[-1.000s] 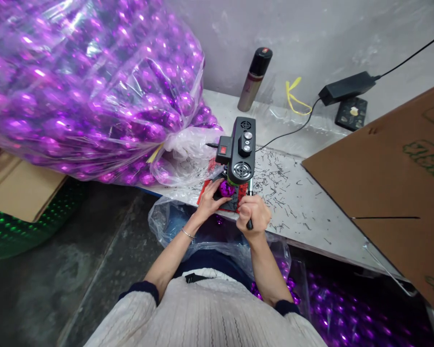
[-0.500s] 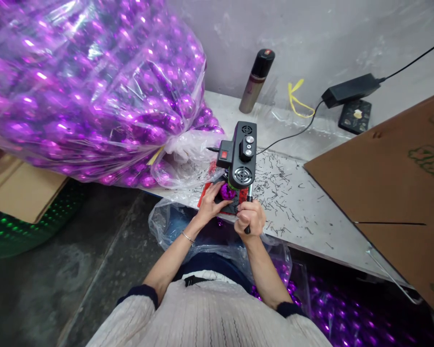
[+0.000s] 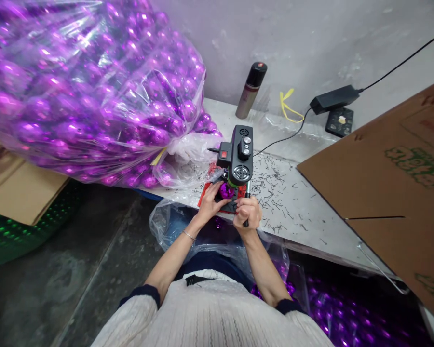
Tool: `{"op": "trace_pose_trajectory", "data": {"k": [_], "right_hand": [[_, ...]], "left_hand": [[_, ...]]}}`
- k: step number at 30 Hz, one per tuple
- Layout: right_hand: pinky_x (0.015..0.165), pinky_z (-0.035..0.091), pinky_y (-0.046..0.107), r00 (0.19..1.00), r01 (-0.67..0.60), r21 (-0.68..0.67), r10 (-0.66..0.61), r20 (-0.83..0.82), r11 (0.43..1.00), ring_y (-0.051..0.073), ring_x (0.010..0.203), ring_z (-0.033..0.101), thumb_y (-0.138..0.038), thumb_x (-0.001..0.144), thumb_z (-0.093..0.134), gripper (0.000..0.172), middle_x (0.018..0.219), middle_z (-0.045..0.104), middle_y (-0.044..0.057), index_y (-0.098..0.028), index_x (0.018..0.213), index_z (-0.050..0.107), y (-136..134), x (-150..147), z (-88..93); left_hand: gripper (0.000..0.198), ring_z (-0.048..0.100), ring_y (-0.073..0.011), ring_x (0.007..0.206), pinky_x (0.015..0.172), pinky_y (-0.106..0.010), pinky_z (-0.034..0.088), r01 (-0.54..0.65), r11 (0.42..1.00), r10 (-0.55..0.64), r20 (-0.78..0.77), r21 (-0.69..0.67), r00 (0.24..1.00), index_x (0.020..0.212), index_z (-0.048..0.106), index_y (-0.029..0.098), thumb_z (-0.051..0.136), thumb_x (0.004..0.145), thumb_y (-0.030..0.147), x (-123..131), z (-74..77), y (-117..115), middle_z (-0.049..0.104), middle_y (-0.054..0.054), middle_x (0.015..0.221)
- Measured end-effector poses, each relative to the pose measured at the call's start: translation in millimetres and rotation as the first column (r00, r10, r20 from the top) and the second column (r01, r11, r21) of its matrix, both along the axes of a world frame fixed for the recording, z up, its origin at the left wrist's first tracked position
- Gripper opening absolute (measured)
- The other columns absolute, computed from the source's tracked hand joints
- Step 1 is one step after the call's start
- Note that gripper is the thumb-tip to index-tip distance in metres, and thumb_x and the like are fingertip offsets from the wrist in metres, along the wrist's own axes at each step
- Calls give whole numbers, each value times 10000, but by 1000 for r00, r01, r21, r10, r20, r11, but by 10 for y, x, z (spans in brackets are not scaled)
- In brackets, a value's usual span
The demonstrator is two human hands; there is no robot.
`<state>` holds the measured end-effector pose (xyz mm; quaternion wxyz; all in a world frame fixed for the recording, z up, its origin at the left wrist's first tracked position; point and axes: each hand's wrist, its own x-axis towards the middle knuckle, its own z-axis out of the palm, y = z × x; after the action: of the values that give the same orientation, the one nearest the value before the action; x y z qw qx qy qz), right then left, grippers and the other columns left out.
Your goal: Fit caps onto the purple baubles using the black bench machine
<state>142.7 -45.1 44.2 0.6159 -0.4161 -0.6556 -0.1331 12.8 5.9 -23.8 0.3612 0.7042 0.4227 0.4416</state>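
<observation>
A shiny purple ball ornament (image 3: 226, 191) sits on the dark base under the head of a small black bench machine (image 3: 242, 153). Thumb and fingers of my left hand (image 3: 209, 202) curve around the ball, gripping it from the near left side. My right hand (image 3: 248, 213) is wrapped round the black-ended lever (image 3: 246, 222) at the machine's right side. Red material (image 3: 204, 193) shows around the base. Many short dark bits of wire (image 3: 275, 193) lie scattered on the pale bench to the right.
A huge clear bag of purple balls (image 3: 104, 96) fills the left. Behind the machine stand a spray can (image 3: 251, 90), a yellow tie (image 3: 289, 106) and a black power adapter (image 3: 335, 99). A cardboard box (image 3: 383, 178) is at right. More purple balls (image 3: 347, 308) lie below the bench.
The camera view has shifted slightly, so background things sit a little further left and lower. Both hands keep their hold on the ball and lever.
</observation>
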Motion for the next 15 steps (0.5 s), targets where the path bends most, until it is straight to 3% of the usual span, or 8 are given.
{"op": "trace_pose_trajectory", "data": {"k": [5,9,12,15], "right_hand": [[607,440,293,994,1,25,-4,111,1000,128,623,558,-239,1043,376,258,708,554,-14,-246,794,443,14,8,71],[579,413,295,999,47,-53,-47,-8,997,127,613,541,-231,1032,391,289,684,558,-7,-243,750,458,-3,-6,414],[613,430,301,994,52,-179,-67,-84,982,131,624,555,-218,1021,429,297,660,548,-12,-238,730,482,-22,-14,716],[615,425,289,998,33,-184,-44,-55,982,122,617,548,-177,1007,459,283,653,546,-19,-234,731,488,-44,-10,830]], "left_hand": [[659,620,-310,1326,1156,-520,471,-14,995,24,-103,97,994,1445,541,232,758,878,489,5,-102,57,657,-144,1402],[717,597,-317,1352,1129,-501,498,9,990,6,-104,143,995,1488,493,214,753,881,495,14,-111,68,638,-162,1421],[743,578,-310,1376,1157,-505,474,-8,966,36,-104,257,994,1561,390,213,698,932,462,-35,-79,-76,612,-171,1450],[657,589,-301,1359,1151,-521,471,89,903,1,-210,420,978,1562,392,242,643,977,406,-173,-81,-393,585,-175,1470]]}}
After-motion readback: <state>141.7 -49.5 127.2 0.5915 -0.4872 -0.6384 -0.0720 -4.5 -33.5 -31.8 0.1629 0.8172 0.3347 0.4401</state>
